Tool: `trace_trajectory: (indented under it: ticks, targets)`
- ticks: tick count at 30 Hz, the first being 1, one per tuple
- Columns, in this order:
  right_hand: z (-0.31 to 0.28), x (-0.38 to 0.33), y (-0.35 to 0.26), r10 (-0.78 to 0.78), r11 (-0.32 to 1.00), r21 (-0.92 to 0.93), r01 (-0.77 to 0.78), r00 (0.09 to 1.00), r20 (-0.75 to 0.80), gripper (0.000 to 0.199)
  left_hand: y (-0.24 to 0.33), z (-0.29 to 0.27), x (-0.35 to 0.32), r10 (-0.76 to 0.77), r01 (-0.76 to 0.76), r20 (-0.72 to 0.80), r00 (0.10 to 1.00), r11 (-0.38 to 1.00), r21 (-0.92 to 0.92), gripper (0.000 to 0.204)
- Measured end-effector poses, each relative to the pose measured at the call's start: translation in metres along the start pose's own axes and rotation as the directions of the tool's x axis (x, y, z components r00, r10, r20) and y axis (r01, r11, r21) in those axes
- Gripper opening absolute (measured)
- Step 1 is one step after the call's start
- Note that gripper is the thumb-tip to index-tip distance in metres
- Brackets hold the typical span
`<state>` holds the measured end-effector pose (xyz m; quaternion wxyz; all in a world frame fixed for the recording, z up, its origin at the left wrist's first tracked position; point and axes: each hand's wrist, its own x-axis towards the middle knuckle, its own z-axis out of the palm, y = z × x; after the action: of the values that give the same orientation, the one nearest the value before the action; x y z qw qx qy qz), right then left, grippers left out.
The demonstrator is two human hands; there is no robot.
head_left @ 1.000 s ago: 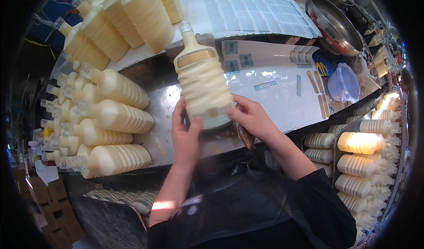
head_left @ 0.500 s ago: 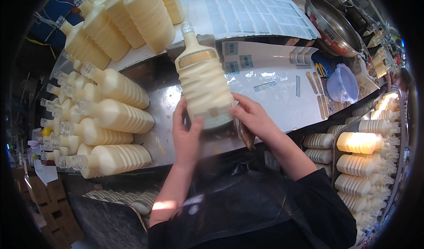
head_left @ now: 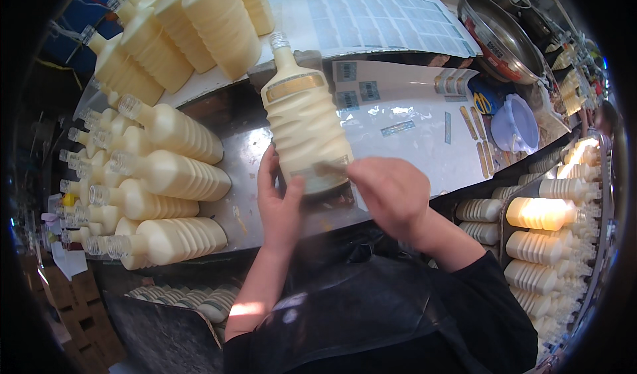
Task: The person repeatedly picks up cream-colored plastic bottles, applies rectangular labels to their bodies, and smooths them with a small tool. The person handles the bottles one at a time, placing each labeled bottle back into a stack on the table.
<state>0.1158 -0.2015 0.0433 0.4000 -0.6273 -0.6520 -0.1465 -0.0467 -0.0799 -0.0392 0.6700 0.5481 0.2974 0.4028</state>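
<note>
A cream bottle [head_left: 306,123] with ridged sides and a clear neck lies tilted on the bench, its neck pointing away from me. It has a gold-toned label [head_left: 296,87] near the shoulder and a pale band [head_left: 317,178] near the base. My left hand [head_left: 279,205] grips the base from the left, thumb on the front. My right hand [head_left: 391,191], blurred, is closed at the base's right side. From its fingers a small greyish-brown tip [head_left: 327,168] reaches over the lower band; its kind is too blurred to tell.
Several cream bottles [head_left: 176,178] lie stacked at left; more stand [head_left: 222,26] behind. Label sheets [head_left: 385,22] cover the far board. On the bench are loose labels [head_left: 398,129], flat strips [head_left: 483,142], scissors [head_left: 483,102] and a lilac bucket [head_left: 515,125]. Bottles [head_left: 531,248] fill the right side.
My right hand has come off the bottle's side and turned, bringing a small greyish-brown tip over the lower band. The left hand and the bottle have barely moved.
</note>
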Motion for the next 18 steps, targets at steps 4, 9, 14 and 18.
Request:
trace_trajectory:
  ticks: [4, 9, 14, 18]
  targets:
    - [-0.004, -0.011, -0.011, -0.200, 0.961, 0.227, 0.155, 0.961, 0.189, 0.026, -0.006, -0.004, 0.001, -0.005, 0.005, 0.001, 1.000, 1.000, -0.025, 0.050]
    - [-0.001, -0.018, 0.010, 0.537, 0.788, 0.341, -0.512, 0.843, 0.024, 0.017, -0.014, -0.004, 0.000, 0.015, -0.017, -0.009, 1.000, 0.986, -0.167, 0.048]
    - [0.018, -0.021, 0.036, 0.620, 0.279, 0.440, -0.854, 0.510, 0.596, 0.036, -0.002, 0.004, -0.001, 0.080, -0.081, 0.023, 0.996, 0.996, 0.022, 0.057]
    - [0.034, -0.022, 0.034, 0.597, 0.295, 0.425, -0.856, 0.512, 0.618, 0.048, -0.012, 0.002, 0.000, 0.105, -0.106, 0.012, 0.994, 0.994, 0.034, 0.062]
